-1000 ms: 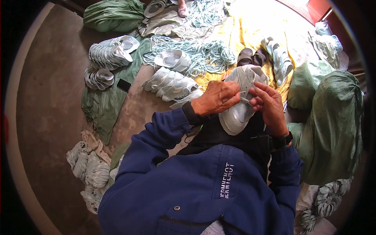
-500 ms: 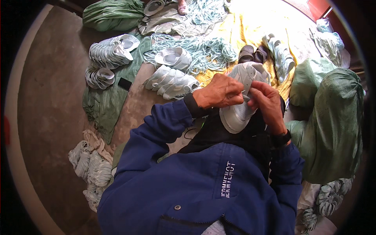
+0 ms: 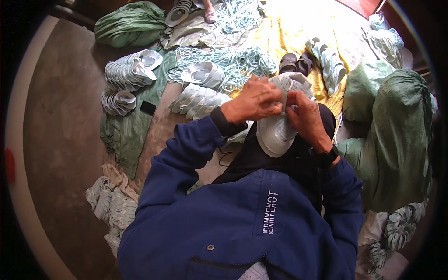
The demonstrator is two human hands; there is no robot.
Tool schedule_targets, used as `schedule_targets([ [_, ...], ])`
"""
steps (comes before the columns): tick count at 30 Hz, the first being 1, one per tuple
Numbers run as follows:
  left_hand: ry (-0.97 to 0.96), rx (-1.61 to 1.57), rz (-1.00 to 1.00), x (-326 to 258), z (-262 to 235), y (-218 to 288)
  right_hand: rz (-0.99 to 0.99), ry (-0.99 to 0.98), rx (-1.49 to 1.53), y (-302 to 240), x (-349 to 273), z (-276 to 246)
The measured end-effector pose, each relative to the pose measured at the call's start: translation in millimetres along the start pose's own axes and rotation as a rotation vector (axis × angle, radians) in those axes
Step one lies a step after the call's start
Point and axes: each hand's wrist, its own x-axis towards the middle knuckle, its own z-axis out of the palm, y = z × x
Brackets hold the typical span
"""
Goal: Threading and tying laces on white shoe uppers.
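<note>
The pale grey-white shoe of mesh and smooth panels (image 3: 276,136) rests on the leg in black cloth trousers (image 3: 245,161), toe pointing back toward the navy cloth jacket (image 3: 224,200). The bare left hand (image 3: 255,100) is over the shoe's left edge, fingers curled in; their tips are hidden, so I cannot tell what they pinch. The bare right hand (image 3: 305,115) reaches in from the shoe's right, thumb and forefinger bent together over its lacing area; whether they pinch a lace cannot be told.

Just past the shoe's opening stand dark brown sandals (image 3: 296,64). Left of the shoe are nested pale uppers (image 3: 198,101); well beyond them lies bare concrete floor (image 3: 65,140). A bulky green woven sack (image 3: 400,140) bounds the right side, apart from the shoe.

The shoe's rounded toe has a smooth light rim around fine mesh.
</note>
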Motion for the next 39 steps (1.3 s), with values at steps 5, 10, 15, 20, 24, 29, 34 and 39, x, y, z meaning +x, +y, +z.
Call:
schedule_targets([
  [5,-0.052,-0.368,-0.144,35,-13,-11,-0.037,0.018,-0.009,-6,-3,1],
  [10,-0.076,-0.360,-0.135,49,6,-6,-0.145,0.163,-0.315,-7,-10,-3],
  [15,-0.105,-0.476,-0.194,46,10,-14,-0.178,0.148,-0.466,25,-36,-50],
  [20,-0.014,-0.416,-0.173,41,17,-18,0.300,0.153,-0.881,86,-125,-207],
  [24,-0.004,-0.386,-0.126,40,18,-18,0.305,0.110,-0.703,109,-183,-218],
  [29,-0.061,-0.368,-0.149,42,8,-6,0.047,0.162,-0.260,63,-116,-91],
  [34,0.027,-0.312,0.062,19,-4,12,-0.142,0.133,-0.364,16,-64,-48],
  [39,-0.042,-0.242,0.093,15,1,16,-0.084,0.121,-0.369,29,-64,-51],
])
